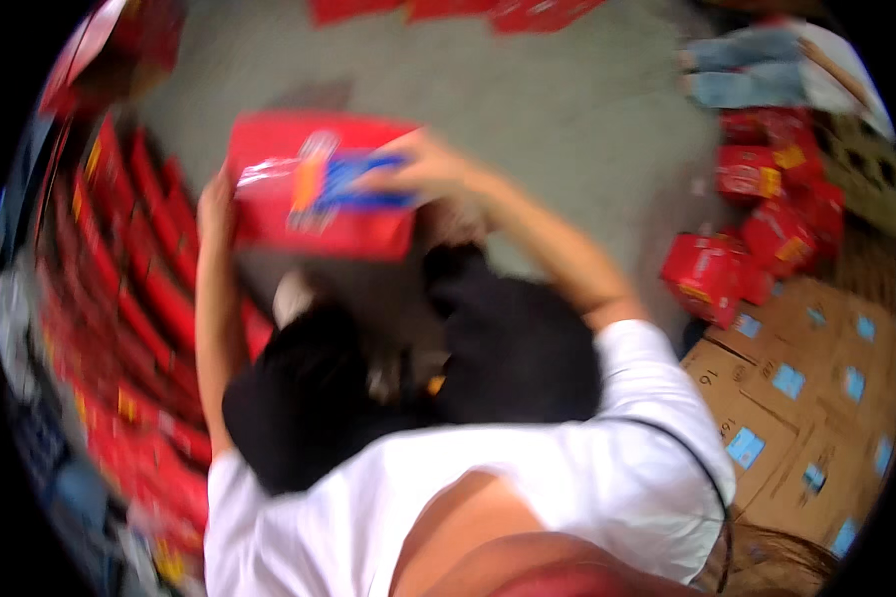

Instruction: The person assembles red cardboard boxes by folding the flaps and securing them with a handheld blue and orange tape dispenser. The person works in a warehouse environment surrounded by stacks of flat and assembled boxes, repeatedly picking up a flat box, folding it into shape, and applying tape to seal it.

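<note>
A red box (314,231) is in front of me, above my knees, with a shiny strip across the left of its upper face. My left hand (216,206) holds the box by its left side, fingers mostly hidden along the edge. My right hand (430,167) is closed around a blue tool that looks like a tape dispenser (353,182), held over the box's upper face. An orange patch shows at the tool's left end; motion blurs it, so I cannot tell whether it belongs to the tool or the box.
Rows of red boxes or flattened red cartons (119,269) line my left side. Several red packages (707,269) are heaped at the right, beside stacked brown cartons (767,398) with blue labels. Another person in jeans (747,70) is at the far right. More red boxes (543,12) lie at the far edge.
</note>
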`<state>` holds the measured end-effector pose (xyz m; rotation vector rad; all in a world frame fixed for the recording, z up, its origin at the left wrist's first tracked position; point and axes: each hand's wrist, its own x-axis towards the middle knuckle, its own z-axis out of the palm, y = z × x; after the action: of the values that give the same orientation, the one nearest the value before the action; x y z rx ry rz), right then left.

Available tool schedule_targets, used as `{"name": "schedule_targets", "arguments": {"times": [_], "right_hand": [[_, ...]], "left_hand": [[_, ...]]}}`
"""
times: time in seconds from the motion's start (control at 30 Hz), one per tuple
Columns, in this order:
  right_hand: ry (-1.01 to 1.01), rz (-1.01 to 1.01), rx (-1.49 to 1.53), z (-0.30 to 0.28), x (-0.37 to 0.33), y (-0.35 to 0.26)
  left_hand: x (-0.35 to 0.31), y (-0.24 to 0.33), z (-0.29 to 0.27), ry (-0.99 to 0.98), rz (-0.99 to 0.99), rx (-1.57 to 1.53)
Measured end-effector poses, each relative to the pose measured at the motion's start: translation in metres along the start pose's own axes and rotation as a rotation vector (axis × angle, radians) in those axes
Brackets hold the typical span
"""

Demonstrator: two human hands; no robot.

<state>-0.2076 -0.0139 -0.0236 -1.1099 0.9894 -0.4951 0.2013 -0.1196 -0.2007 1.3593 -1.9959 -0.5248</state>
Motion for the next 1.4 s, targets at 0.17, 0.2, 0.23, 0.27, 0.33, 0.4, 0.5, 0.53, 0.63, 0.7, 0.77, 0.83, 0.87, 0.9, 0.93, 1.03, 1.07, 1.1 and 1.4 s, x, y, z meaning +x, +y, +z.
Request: {"name": "schedule_targets", "arguments": {"times": [0.17, 0.2, 0.23, 0.27, 0.33, 0.4, 0.5, 0.53, 0.63, 0.7, 0.77, 0.83, 0.87, 0.9, 0.93, 1.03, 1.07, 1.1, 1.4], "right_hand": [[0.201, 0.132, -0.297, -0.062, -0.119, 0.039], [0.244, 0.156, -0.337, -0.061, -0.128, 0.042], [0.29, 0.174, -0.375, -0.061, -0.131, 0.044], [0.295, 0.195, -0.397, -0.063, -0.129, 0.048], [0.311, 0.233, -0.437, -0.06, -0.117, 0.055], [0.356, 0.236, -0.54, -0.061, -0.113, 0.05], [0.43, 0.288, -0.696, -0.04, -0.114, 0.029], [0.462, 0.304, -0.745, -0.028, -0.111, 0.019], [0.528, 0.317, -1.152, 0.003, -0.1, 0.014], [0.508, 0.354, -1.178, 0.005, -0.097, 0.042], [0.514, 0.359, -1.025, -0.004, -0.106, 0.064], [0.605, 0.338, -0.852, -0.011, -0.11, 0.073], [0.638, 0.334, -0.756, -0.008, -0.113, 0.073], [0.627, 0.354, -0.696, -0.007, -0.112, 0.06], [0.633, 0.32, -0.658, -0.004, -0.109, 0.058], [0.624, 0.22, -0.632, -0.004, -0.104, 0.04], [0.647, 0.141, -0.648, -0.001, -0.105, 0.038], [0.676, 0.055, -0.674, -0.003, -0.106, 0.034], [0.623, -0.583, -0.68, -0.019, -0.131, -0.057]], "left_hand": [[0.014, 0.091, -0.007, -0.046, -0.619, -0.241], [0.012, 0.093, -0.003, -0.032, -0.573, -0.21], [0.01, 0.094, -0.004, -0.031, -0.573, -0.108], [0.011, 0.101, -0.002, -0.043, -0.564, -0.012], [0.005, 0.118, 0.006, -0.007, -0.452, 0.345], [-0.002, 0.145, 0.024, 0.134, -0.233, 0.856], [-0.011, 0.23, 0.069, -0.026, 0.045, 0.497], [-0.015, 0.263, 0.076, -0.152, 0.12, 0.54], [-0.01, 0.305, 0.093, -0.339, 0.045, 0.577], [-0.008, 0.293, 0.092, -0.238, 0.053, 0.389], [0.0, 0.261, 0.084, -0.088, 0.022, 0.379], [0.009, 0.204, 0.054, 0.069, -0.118, 0.524], [0.01, 0.173, 0.033, 0.122, -0.217, 0.586], [0.006, 0.15, 0.01, 0.042, -0.31, 0.439], [0.011, 0.133, -0.001, -0.021, -0.395, 0.273], [0.022, 0.129, -0.015, -0.115, -0.561, 0.033], [0.023, 0.129, -0.02, -0.082, -0.554, -0.034], [0.026, 0.126, -0.019, -0.039, -0.54, -0.109], [0.041, 0.152, -0.063, -0.007, -0.938, -0.5]]}}
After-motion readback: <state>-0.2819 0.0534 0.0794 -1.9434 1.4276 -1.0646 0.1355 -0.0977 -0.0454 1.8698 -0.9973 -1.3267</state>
